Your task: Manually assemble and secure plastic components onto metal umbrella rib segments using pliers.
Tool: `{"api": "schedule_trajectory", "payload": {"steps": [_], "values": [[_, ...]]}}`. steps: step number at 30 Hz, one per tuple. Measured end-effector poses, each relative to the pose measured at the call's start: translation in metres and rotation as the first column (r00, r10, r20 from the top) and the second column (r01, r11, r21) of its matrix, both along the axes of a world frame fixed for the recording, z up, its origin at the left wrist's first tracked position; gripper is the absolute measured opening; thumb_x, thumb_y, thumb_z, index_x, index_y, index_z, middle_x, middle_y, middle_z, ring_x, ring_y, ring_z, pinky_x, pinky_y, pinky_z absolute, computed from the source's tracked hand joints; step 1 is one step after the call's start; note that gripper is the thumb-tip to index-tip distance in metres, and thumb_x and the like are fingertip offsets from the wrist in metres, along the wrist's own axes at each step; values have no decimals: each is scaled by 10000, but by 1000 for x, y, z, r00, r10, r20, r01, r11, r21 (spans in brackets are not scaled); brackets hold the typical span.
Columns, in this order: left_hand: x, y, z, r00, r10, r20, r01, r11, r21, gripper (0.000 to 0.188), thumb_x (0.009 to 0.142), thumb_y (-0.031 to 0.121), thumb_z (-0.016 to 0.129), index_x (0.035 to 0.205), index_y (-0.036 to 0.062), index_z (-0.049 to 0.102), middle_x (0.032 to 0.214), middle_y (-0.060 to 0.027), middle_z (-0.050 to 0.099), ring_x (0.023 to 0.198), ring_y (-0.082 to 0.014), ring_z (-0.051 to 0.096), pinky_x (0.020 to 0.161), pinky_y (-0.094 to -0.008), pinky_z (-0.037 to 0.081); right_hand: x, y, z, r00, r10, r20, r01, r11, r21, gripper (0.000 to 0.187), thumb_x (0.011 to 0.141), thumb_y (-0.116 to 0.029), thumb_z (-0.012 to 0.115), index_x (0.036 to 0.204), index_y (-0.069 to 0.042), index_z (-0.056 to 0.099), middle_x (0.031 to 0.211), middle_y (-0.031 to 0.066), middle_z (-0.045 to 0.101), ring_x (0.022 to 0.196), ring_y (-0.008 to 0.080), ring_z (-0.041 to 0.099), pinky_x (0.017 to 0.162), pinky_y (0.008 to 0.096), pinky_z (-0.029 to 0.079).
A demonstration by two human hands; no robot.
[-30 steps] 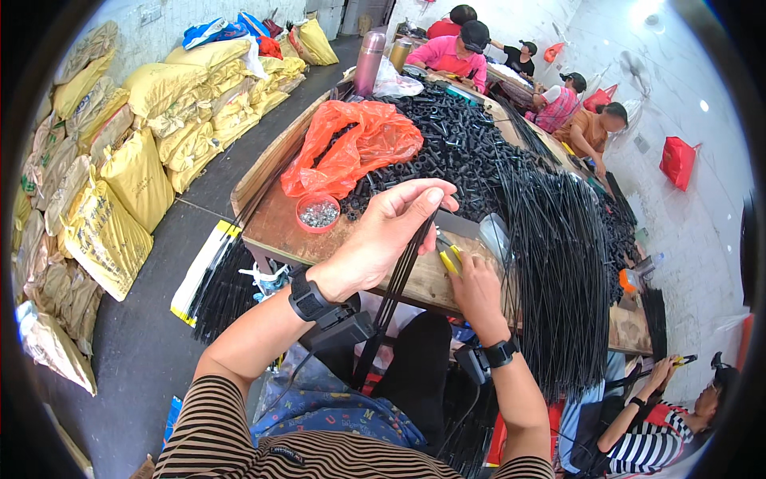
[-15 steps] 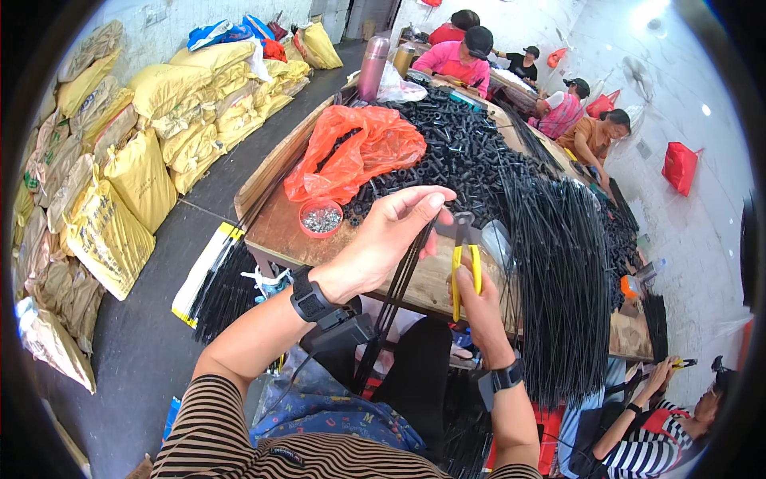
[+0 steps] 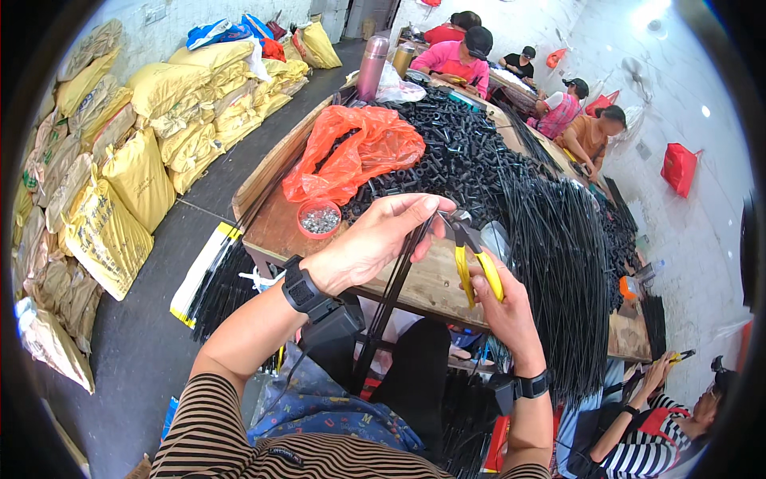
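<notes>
My left hand (image 3: 392,233) pinches several long black cables (image 3: 389,297), which hang down between my knees. Yellow-handled pliers (image 3: 472,267) are gripped in my right hand (image 3: 507,307). The pliers' jaws meet the cable ends at my left thumb and fingertips; exactly what they bite on is too small to make out. Beyond my hands lies a heap of small black plastic parts (image 3: 447,152). A round red tub (image 3: 319,218) of small metal pieces stands left of my left hand. To the right, a thick bundle of black cables (image 3: 558,279) drapes over the table edge.
A crumpled orange plastic bag (image 3: 359,152) lies on the wooden table (image 3: 275,227), with a pink flask (image 3: 373,70) behind it. Yellow sacks (image 3: 140,172) are stacked at the left. Co-workers sit along the table's far right; another person (image 3: 662,423) works at the lower right.
The pliers have tilted leftward, bringing their jaws to the cable ends at my left fingertips. My right hand has shifted slightly right and down; my left still holds the cables.
</notes>
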State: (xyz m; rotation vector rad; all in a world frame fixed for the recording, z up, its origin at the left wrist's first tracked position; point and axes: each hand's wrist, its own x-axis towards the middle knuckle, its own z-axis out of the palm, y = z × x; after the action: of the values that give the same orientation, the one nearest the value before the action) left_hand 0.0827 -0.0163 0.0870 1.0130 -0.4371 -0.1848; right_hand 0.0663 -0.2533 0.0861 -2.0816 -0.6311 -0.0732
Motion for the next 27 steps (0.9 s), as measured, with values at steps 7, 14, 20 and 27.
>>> {"api": "schedule_trajectory", "payload": {"steps": [7, 14, 20, 27], "values": [[-3, 1, -4, 1000, -19, -14, 19, 999, -34, 393, 976, 319, 489, 1212, 11, 553, 884, -38, 598, 672, -91, 550, 589, -237, 452, 2, -2, 11, 989, 29, 148, -5, 988, -155, 418, 878, -75, 600, 1287, -65, 517, 1141, 193, 622, 1047, 348, 612, 854, 336, 479], [-8, -3, -7, 998, -49, -27, 48, 998, -28, 413, 974, 331, 490, 1219, 3, 542, 875, -25, 549, 679, -102, 524, 599, -221, 441, -6, -4, 13, 986, 30, 163, 4, 978, -207, 428, 863, -43, 607, 1281, -45, 518, 1155, 203, 614, 1091, 339, 595, 898, 338, 461], [-3, -10, -3, 999, -20, 48, 19, 1000, 19, 403, 981, 347, 479, 1194, 14, 560, 794, -6, 524, 654, -85, 496, 588, -213, 422, 0, -7, 6, 1000, 25, -2, -25, 979, -200, 421, 892, -86, 598, 1296, -11, 504, 1165, 171, 617, 1065, 229, 596, 925, 301, 430], [-8, -4, -3, 999, 7, 32, -7, 1000, 7, 395, 983, 340, 475, 1191, 16, 560, 764, -1, 513, 638, -88, 494, 593, -220, 423, -4, 6, 12, 992, 12, -128, -23, 996, -90, 418, 958, -180, 535, 1344, -33, 465, 886, 27, 602, 733, 67, 543, 653, 214, 458]]}}
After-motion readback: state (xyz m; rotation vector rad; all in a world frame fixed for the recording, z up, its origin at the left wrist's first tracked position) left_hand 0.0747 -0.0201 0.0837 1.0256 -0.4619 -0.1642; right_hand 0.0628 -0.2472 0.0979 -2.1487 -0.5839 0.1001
